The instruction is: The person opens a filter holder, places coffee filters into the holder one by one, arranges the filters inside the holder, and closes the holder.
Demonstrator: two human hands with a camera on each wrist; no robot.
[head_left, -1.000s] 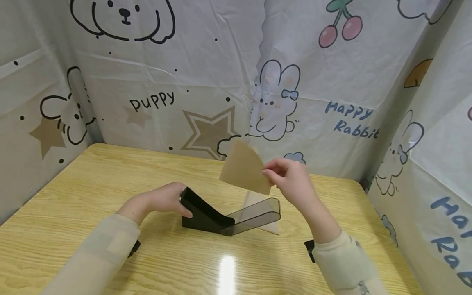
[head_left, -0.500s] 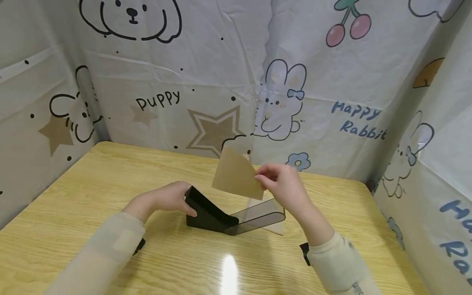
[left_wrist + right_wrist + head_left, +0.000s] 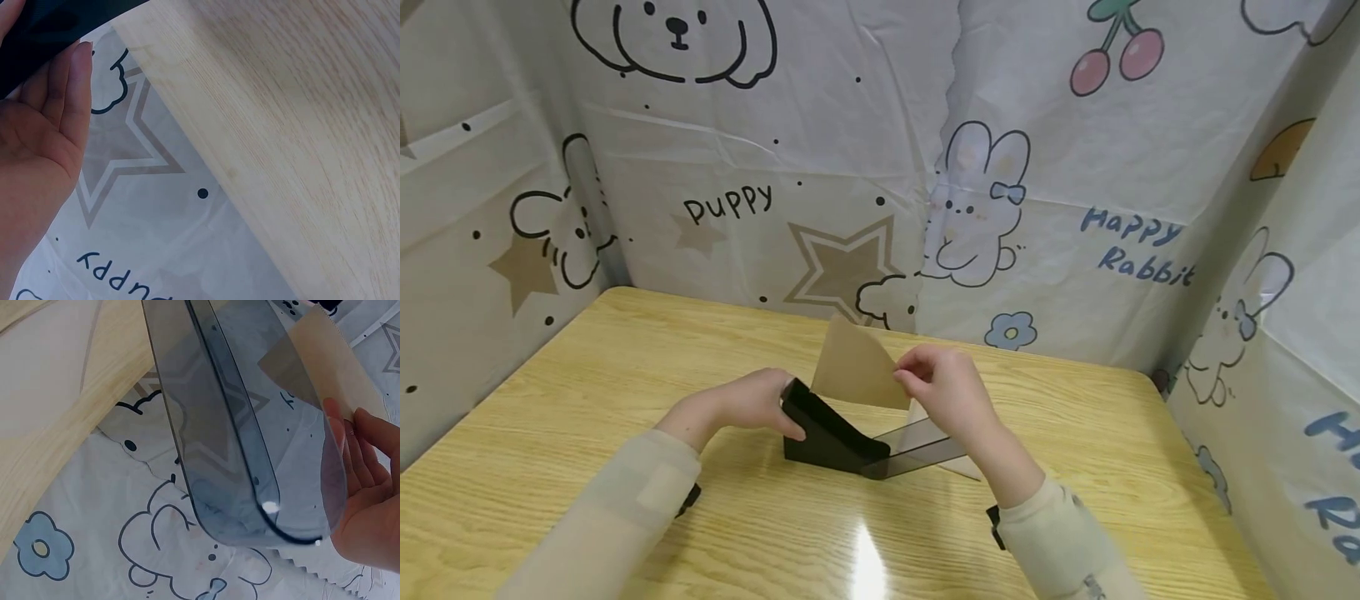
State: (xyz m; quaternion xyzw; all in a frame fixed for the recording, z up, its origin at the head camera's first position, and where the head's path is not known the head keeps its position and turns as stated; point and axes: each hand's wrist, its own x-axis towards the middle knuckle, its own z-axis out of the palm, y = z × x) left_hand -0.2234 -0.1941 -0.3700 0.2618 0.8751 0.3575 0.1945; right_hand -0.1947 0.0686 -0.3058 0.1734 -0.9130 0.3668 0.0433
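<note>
My left hand (image 3: 748,404) grips the tall back end of a black filter holder (image 3: 831,433), thumb on the near side. A see-through smoky lid (image 3: 925,450) is swung out to the right from its low front. Between thumb and fingertips, my right hand (image 3: 951,396) pinches a brown paper coffee filter (image 3: 857,367) by its right edge, upright above and behind the holder. The lid (image 3: 219,425) stands in front of part of the filter (image 3: 331,356) in the right wrist view. From the left wrist, only a dark corner of the holder (image 3: 37,37) shows above the palm.
A pale flat sheet (image 3: 962,470) lies on the wooden table (image 3: 760,533) behind the lid, partly covered by it and my right hand. Printed cloth (image 3: 850,150) hangs along the table's back and sides. Dark wrist-worn pieces show beside both cuffs.
My right hand has carried the coffee filter left and down, closer to the black holder. My left hand keeps its grip on the holder. The head view has shifted slightly.
</note>
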